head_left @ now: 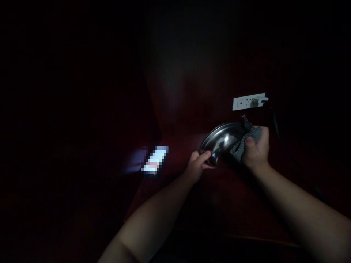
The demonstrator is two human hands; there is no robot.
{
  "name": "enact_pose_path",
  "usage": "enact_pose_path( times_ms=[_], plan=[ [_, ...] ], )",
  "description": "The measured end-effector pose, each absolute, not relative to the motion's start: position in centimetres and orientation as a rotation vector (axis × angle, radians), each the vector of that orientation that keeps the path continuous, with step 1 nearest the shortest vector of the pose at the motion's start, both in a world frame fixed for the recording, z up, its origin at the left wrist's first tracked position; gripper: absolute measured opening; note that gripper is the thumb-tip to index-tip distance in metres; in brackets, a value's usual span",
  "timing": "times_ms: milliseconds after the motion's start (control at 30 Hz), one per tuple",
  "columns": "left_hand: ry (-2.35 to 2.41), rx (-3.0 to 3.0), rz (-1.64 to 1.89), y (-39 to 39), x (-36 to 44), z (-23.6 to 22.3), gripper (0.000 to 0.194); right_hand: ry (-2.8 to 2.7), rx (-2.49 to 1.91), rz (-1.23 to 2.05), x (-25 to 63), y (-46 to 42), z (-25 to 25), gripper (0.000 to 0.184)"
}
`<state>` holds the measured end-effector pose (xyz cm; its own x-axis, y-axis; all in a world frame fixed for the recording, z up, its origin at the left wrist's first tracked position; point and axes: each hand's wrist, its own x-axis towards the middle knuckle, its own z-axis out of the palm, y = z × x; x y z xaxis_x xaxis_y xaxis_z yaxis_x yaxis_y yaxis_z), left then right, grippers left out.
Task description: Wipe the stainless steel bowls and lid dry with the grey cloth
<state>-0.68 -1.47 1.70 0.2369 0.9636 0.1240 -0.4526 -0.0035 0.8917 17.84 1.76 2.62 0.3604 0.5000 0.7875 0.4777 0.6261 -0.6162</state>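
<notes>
A shiny metal bowl (223, 140) is held up in front of me, tilted so that its inside shows. My left hand (197, 165) grips the near left part of its rim, thumb on the inner side and fingers beneath. In my right hand (258, 150) is a grey-green cloth (251, 140) with a patterned edge, bunched under the thumb. The cloth lies against the bowl's right side and covers part of the rim there. How the right fingers sit behind the cloth is hidden.
To the left a phone (155, 160) with a lit, pixelated screen rests on the dark red table (178, 146). Behind the bowl a white wall socket (248, 102) has a charger plugged in, and a dark cable hangs down on the right. Most of the room is in deep shadow.
</notes>
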Motion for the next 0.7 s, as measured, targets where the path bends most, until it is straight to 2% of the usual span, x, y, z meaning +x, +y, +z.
enact_pose_path(
  times_ms=[133,367,567,700],
  plan=[
    [0.714,1.024,1.220,-1.07,-0.86,1.90,0.051,-1.303,-0.967,-0.035,17.97,1.58,2.82,0.052],
    [0.708,1.104,1.306,-0.66,-1.24,1.75,0.037,-1.417,-0.880,-0.158,18.48,1.70,3.15,0.045],
    [0.688,1.012,1.244,-1.10,-0.76,1.29,0.049,-1.465,-0.871,-0.147,18.27,1.50,3.32,0.043],
    [0.652,0.984,1.251,-1.19,-0.66,1.38,0.049,-1.440,-0.870,-0.133,18.22,1.46,3.44,0.043]
  ],
)
